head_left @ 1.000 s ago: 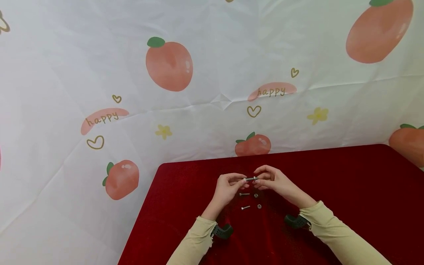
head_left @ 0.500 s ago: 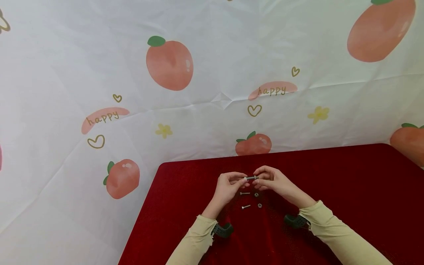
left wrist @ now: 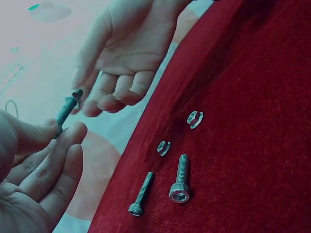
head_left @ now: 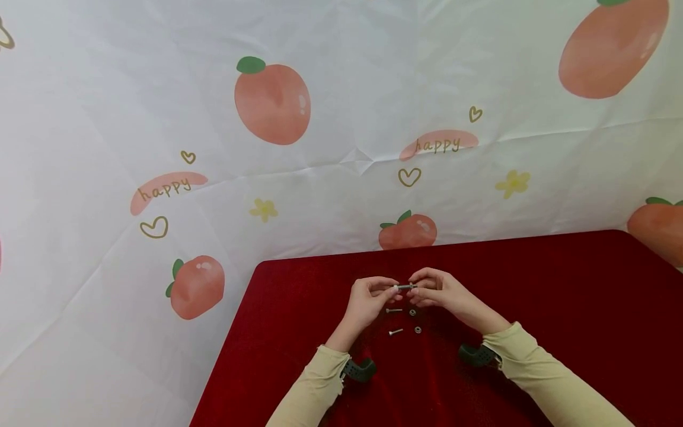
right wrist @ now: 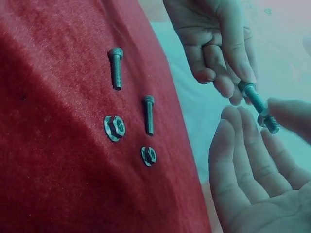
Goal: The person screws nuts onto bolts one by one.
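My left hand (head_left: 367,302) pinches the head end of a metal bolt (head_left: 404,287) between thumb and fingers, above the table. A flange nut (right wrist: 263,118) sits on the bolt's threaded shank, and the threaded tip sticks out beyond it. At that nut, the thumb of my right hand (head_left: 447,295) touches one side, with a forefinger close on the other; its remaining fingers spread loosely below. Under the hands lie a thicker socket-head bolt (left wrist: 181,179) and a thinner one (left wrist: 142,194). Beside them are a larger flange nut (right wrist: 115,127) and a smaller one (right wrist: 149,156).
A dark red cloth (head_left: 299,356) covers the table. Behind it hangs a white sheet (head_left: 331,196) printed with peaches and lettering. Each wrist wears a dark strap mount, such as the left one (head_left: 360,371).
Both hands hold nearly the same place, and the bolt stays level between them. My right fingertips have shifted slightly about the nut. The loose bolts and nuts lie as before.
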A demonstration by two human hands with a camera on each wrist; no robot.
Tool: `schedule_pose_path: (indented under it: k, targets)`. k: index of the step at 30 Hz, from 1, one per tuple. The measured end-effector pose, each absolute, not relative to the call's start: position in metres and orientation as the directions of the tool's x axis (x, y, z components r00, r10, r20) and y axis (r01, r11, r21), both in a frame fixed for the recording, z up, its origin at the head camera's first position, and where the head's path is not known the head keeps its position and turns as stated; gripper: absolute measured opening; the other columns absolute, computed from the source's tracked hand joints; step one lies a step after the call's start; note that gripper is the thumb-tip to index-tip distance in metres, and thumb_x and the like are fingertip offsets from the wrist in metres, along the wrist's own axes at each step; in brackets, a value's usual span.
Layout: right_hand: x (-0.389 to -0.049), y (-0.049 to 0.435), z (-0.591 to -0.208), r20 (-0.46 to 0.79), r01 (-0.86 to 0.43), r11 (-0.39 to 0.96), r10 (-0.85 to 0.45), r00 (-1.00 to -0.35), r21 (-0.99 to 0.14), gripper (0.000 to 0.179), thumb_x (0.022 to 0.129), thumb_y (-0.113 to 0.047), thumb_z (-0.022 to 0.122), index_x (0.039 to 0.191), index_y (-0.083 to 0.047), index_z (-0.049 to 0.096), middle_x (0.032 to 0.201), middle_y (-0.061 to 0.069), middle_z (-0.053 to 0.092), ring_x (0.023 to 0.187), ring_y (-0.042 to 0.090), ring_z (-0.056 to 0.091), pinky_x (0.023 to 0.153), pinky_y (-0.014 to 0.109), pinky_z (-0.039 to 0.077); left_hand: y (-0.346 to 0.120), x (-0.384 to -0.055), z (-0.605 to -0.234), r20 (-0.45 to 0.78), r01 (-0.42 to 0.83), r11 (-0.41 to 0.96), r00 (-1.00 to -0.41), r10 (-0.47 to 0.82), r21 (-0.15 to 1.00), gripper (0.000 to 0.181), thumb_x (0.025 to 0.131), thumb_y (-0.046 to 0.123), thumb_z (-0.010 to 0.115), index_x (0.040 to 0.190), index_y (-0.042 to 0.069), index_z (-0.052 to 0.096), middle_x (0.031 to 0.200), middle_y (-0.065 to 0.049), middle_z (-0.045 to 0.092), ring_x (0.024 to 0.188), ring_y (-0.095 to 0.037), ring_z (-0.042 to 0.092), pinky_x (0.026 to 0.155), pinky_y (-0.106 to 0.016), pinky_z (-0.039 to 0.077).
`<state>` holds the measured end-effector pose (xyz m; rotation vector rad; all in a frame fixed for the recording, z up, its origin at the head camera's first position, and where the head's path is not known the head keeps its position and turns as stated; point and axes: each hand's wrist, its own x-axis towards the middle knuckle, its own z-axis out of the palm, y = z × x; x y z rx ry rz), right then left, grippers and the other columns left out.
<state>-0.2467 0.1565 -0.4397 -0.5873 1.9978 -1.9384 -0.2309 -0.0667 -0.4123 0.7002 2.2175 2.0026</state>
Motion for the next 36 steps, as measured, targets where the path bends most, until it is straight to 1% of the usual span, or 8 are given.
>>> schedule_pose_path:
  k: [5,10,13,19,22,27,32,36]
  targets:
    - [-0.2478,0.1568,-0.4409,0.085,-0.098,0.000,-0.486,-0.870,-0.995,0.040,0.096,-0.013,0.060,0.123,0.013,0.047,0.104,0.022,0.065,0.094,0.024,0.066,0.085,0.048,0.054,-0.0666,-0.2314,-0.4142,0.236,0.275,0.055,-0.898,0.371,0.960,0.017,0.092,-0.004,0.060,0.106,-0.012,0.066,0.097,-0.027,0.067,0.086,-0.043,0.066,0.078,-0.053,0.056]
    - [-0.2482,0.1550,-0.4407,0.033,-0.063,0.049,-0.466,-0.884,-0.997,0.041,0.097,-0.021,0.059,0.118,0.014,0.053,0.101,0.024,0.066,0.093,0.035,0.066,0.083,0.045,0.056,-0.0660,-0.2315,-0.4164,0.231,0.262,0.036,-0.900,0.368,0.964,0.016,0.092,-0.004,0.060,0.105,-0.011,0.066,0.097,-0.028,0.067,0.088,-0.047,0.065,0.079,-0.054,0.055]
    - [-0.2476,0.1549,-0.4404,0.023,-0.046,0.038,-0.468,-0.884,-0.998,0.042,0.097,-0.023,0.059,0.120,0.012,0.053,0.103,0.023,0.066,0.095,0.039,0.064,0.084,0.044,0.056,-0.0660,-0.2318,-0.4165,0.221,0.248,0.027,-0.903,0.368,0.968,0.017,0.092,-0.005,0.060,0.106,-0.013,0.065,0.098,-0.029,0.066,0.089,-0.046,0.065,0.080,-0.052,0.055]
    - [-0.2454,0.1551,-0.4394,0.096,-0.088,-0.039,-0.474,-0.875,-0.995,0.042,0.095,-0.013,0.062,0.125,0.011,0.046,0.107,0.024,0.064,0.097,0.031,0.066,0.084,0.045,0.056,-0.0667,-0.2301,-0.4139,0.205,0.222,0.012,-0.915,0.347,0.975,0.021,0.092,-0.005,0.059,0.109,-0.018,0.061,0.100,-0.030,0.065,0.090,-0.046,0.065,0.079,-0.050,0.056]
    - [-0.2451,0.1552,-0.4394,0.111,-0.114,-0.020,-0.465,-0.879,-0.993,0.038,0.096,-0.013,0.061,0.122,0.012,0.049,0.105,0.024,0.065,0.095,0.030,0.066,0.084,0.047,0.055,-0.0666,-0.2295,-0.4132,0.206,0.222,0.003,-0.913,0.352,0.975,0.022,0.092,-0.005,0.059,0.109,-0.019,0.061,0.100,-0.031,0.065,0.090,-0.047,0.064,0.080,-0.052,0.055]
    - [-0.2455,0.1552,-0.4395,0.053,-0.069,0.020,-0.443,-0.895,-0.997,0.038,0.097,-0.019,0.060,0.117,0.012,0.055,0.101,0.023,0.067,0.093,0.036,0.066,0.083,0.047,0.056,-0.0661,-0.2301,-0.4142,0.238,0.257,0.003,-0.901,0.363,0.966,0.022,0.092,-0.006,0.059,0.109,-0.020,0.060,0.100,-0.033,0.064,0.089,-0.047,0.064,0.080,-0.051,0.055]
    - [-0.2454,0.1564,-0.4392,0.060,-0.074,0.014,-0.450,-0.891,-0.997,0.043,0.096,-0.018,0.060,0.124,0.012,0.049,0.107,0.022,0.065,0.097,0.036,0.065,0.085,0.046,0.055,-0.0663,-0.2299,-0.4147,0.227,0.249,0.015,-0.905,0.361,0.968,0.021,0.092,-0.006,0.059,0.109,-0.018,0.061,0.100,-0.032,0.064,0.089,-0.046,0.064,0.080,-0.050,0.056]
    - [-0.2455,0.1574,-0.4396,0.094,-0.115,0.020,-0.448,-0.889,-0.993,0.042,0.095,-0.016,0.062,0.123,0.013,0.048,0.107,0.022,0.065,0.097,0.033,0.065,0.085,0.048,0.055,-0.0651,-0.2304,-0.4151,0.225,0.241,0.001,-0.904,0.364,0.970,0.020,0.092,-0.006,0.059,0.108,-0.017,0.062,0.100,-0.032,0.064,0.089,-0.047,0.064,0.080,-0.050,0.055]
